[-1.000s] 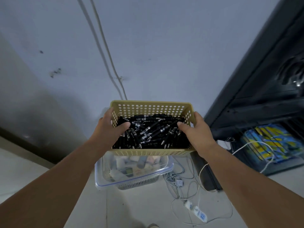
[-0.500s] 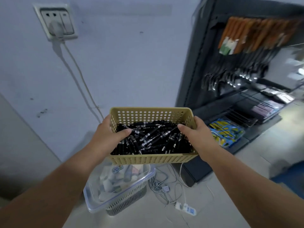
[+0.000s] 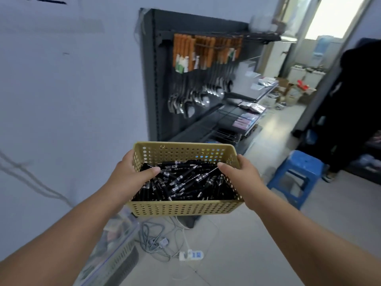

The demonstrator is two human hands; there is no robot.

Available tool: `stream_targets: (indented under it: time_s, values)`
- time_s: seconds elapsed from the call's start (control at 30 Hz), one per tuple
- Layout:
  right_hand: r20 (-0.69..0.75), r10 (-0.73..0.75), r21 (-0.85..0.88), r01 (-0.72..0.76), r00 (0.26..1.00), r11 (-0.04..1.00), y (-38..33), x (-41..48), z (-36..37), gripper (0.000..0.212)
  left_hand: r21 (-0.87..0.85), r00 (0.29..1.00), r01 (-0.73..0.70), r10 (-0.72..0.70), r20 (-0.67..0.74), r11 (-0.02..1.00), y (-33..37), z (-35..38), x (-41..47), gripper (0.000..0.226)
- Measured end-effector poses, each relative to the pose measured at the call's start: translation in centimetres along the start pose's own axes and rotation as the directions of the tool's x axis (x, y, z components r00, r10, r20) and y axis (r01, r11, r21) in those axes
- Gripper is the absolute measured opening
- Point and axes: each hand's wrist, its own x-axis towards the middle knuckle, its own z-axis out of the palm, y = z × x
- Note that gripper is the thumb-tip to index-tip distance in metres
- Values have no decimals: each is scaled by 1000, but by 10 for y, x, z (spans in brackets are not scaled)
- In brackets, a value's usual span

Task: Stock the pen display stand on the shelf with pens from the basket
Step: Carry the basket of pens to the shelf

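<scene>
A tan perforated basket [image 3: 181, 208] full of black pens [image 3: 185, 180] is held up in front of me. My left hand [image 3: 128, 176] grips its left wall, thumb inside over the pens. My right hand [image 3: 243, 178] grips the right wall the same way. The dark shelf unit [image 3: 206, 124] stands ahead to the right against the wall, with wire racks and small packets on its shelves. A white stepped stand [image 3: 250, 72] sits on an upper shelf, blurred.
Ladles and spoons with orange handles [image 3: 198, 79] hang on the shelf's back panel. A blue plastic stool [image 3: 296, 176] stands on the floor at right. A clear bin [image 3: 115, 244], cables and a power strip [image 3: 190, 254] lie below the basket. A dark-clothed person [image 3: 350, 100] stands far right.
The view has swung up and to the right, bringing the shelf unit, the stool and the aisle into sight. Both hands keep the same hold on the basket.
</scene>
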Motion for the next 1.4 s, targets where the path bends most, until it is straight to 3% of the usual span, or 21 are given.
stream_targets:
  time_s: [0.23, 0.4, 0.67, 0.97, 1.4]
  values:
    - [-113, 40, 21, -38, 993, 999, 35, 30, -113, 29, 23, 993, -26, 23, 119, 999, 40, 121, 20, 51]
    - [-140, 42, 43, -36, 989, 998, 58, 63, -198, 31, 53, 986, -5, -4, 164, 999, 67, 210, 41, 74]
    - [-179, 60, 63, -50, 982, 997, 81, 126, -307, 22, 33, 987, -19, 14, 159, 999, 116, 333, 71, 73]
    - [-233, 66, 57, -54, 970, 997, 88, 208, -373, 21, 20, 977, -59, 53, 208, 998, 163, 421, 142, 71]
    - [-352, 63, 29, -56, 934, 998, 68, 395, -433, 23, 3, 946, -95, 89, 311, 995, 218, 535, 333, 80]
